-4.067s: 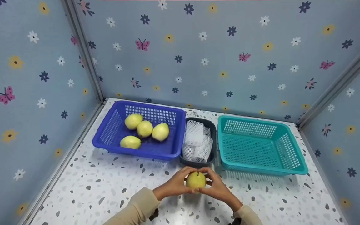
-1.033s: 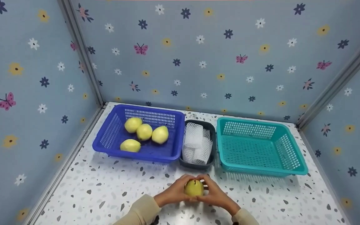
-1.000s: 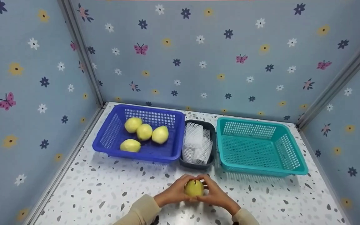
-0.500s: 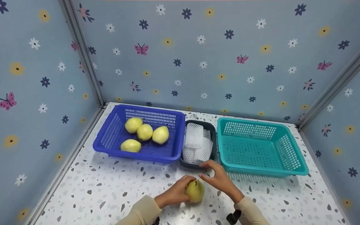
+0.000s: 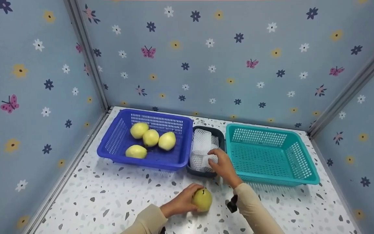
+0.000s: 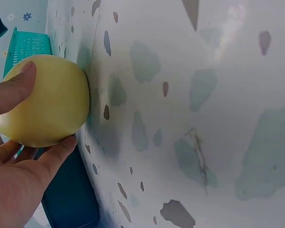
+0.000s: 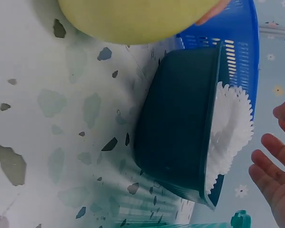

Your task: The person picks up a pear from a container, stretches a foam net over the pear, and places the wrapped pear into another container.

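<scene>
A yellow-green pear stands stem up on the speckled table, and my left hand grips its left side. In the left wrist view the thumb and fingers curl round the pear. My right hand reaches over the dark tray with fingers parted and nothing between them. White foam net sleeves fill that tray. In the right wrist view the fingers of my right hand hover just off the sleeves.
To the left of the tray, a blue basket holds several pears. A teal basket stands on the right with its bare bottom showing. Flower-patterned panels wall in the table at the back and sides.
My right hand has let go of the pear and moved forward over the tray of foam net sleeves. My left hand keeps its grip on the pear in nearly the same place.
</scene>
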A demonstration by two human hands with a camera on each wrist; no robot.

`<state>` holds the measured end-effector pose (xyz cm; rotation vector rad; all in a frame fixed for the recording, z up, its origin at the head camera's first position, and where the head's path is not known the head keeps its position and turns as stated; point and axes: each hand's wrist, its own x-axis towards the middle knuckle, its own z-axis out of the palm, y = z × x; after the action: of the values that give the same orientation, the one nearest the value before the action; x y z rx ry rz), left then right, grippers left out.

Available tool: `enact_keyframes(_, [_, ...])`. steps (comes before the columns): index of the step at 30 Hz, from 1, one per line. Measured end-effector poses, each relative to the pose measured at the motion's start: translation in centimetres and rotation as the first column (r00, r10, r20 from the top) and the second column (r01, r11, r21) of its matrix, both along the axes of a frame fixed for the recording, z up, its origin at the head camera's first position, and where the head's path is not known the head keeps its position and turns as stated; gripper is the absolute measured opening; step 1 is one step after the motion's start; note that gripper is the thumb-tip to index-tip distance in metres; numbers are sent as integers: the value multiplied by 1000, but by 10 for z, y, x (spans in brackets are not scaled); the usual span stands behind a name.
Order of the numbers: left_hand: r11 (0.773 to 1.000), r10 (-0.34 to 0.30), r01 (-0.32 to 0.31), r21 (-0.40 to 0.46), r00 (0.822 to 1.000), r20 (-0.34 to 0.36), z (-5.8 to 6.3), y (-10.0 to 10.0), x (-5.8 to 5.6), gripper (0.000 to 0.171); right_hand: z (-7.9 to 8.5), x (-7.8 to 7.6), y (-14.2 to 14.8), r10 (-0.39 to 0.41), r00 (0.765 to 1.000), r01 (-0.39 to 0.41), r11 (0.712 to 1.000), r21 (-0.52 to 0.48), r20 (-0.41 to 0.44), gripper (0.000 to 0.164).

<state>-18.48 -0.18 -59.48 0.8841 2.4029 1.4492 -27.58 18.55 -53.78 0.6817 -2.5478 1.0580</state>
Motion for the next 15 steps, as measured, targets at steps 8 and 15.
enact_keyframes(8, [999, -41, 43, 17, 993, -107, -2, -5, 2, 70, -8, -22, -15, -137, 990, 129, 979, 159, 42, 38])
enact_keyframes(15, [999, -35, 37, 12, 988, -150, 0, -3, 0, 68, -5, -37, -23, -216, 971, 179, 940, 291, 101, 40])
